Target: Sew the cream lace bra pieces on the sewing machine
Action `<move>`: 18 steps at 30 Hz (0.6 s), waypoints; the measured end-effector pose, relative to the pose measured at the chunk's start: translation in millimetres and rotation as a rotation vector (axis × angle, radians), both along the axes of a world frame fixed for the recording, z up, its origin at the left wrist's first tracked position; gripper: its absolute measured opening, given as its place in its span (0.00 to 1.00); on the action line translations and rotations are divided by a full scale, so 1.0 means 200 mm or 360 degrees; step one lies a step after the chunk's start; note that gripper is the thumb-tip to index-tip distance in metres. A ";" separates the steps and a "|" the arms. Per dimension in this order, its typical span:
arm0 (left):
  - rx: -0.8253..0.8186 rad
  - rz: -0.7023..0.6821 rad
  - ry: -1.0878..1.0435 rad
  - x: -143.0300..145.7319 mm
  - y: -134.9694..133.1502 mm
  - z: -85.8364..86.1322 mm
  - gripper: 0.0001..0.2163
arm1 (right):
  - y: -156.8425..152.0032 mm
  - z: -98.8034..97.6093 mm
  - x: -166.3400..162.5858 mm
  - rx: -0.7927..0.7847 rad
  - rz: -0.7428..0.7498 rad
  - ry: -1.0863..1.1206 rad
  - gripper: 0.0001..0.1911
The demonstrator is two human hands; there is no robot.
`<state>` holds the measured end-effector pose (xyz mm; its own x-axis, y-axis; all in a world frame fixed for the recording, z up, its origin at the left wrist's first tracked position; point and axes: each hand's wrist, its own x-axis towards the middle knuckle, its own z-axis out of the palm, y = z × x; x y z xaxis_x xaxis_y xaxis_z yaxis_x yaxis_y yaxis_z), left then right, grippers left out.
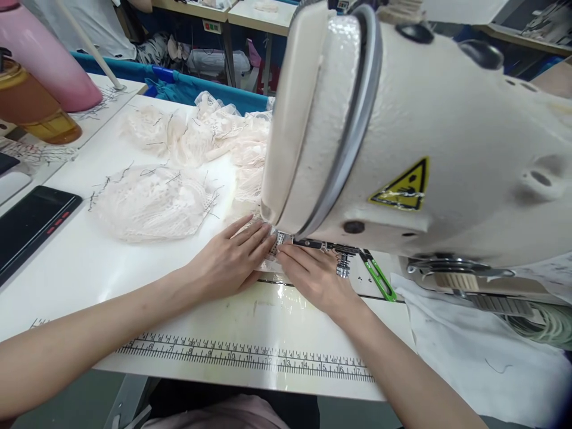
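Pale cream lace fabric (250, 185) runs from the pile beyond down to the sewing spot of a white sewing machine (393, 119). My left hand (230, 256) lies flat on the lace just left of the machine head, fingers stretched forward. Close beside it, my right hand (315, 275) has its fingers together on the edge of the lace, with the thumb hidden beneath. The needle and presser foot are mostly hidden behind the machine head and my fingers.
A separate lace piece (152, 202) with loose dark threads lies left. Green thread snips (379, 277) rest right of my right hand. A phone (33, 223), an amber bottle (38, 101) and a pink bottle (49, 56) are far left. White cloth (482, 357) lies right; a printed ruler (250, 357) edges the table.
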<state>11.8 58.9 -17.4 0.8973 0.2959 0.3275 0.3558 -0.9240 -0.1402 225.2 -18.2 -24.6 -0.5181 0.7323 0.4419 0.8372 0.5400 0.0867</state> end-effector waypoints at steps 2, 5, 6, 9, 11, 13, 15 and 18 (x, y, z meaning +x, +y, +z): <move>0.0026 0.0022 -0.0001 0.00 -0.01 0.00 0.18 | 0.00 -0.01 0.01 -0.0018 -0.0022 0.0008 0.12; 0.0060 0.0043 -0.0001 0.01 -0.02 0.01 0.17 | 0.00 -0.01 0.02 -0.0054 -0.0030 0.0016 0.12; 0.0069 0.0049 0.0003 0.01 -0.02 0.01 0.17 | 0.00 -0.01 0.02 -0.0058 -0.0024 0.0010 0.12; 0.0077 0.0063 0.0016 0.01 -0.03 0.01 0.16 | 0.00 -0.01 0.03 -0.0026 -0.0021 -0.0037 0.10; 0.0073 0.0065 0.0019 0.01 -0.03 0.01 0.16 | 0.01 -0.01 0.03 -0.0001 -0.0053 -0.0057 0.10; 0.0071 0.0071 0.0015 0.02 -0.03 0.01 0.16 | 0.01 -0.01 0.04 0.0001 -0.0073 -0.0032 0.09; 0.0072 0.0082 -0.0006 0.02 -0.03 0.01 0.16 | 0.02 -0.01 0.04 -0.0022 -0.0067 0.0012 0.09; 0.0065 0.0094 -0.0037 0.02 -0.03 0.01 0.16 | 0.02 -0.01 0.04 -0.0036 -0.0077 0.0054 0.10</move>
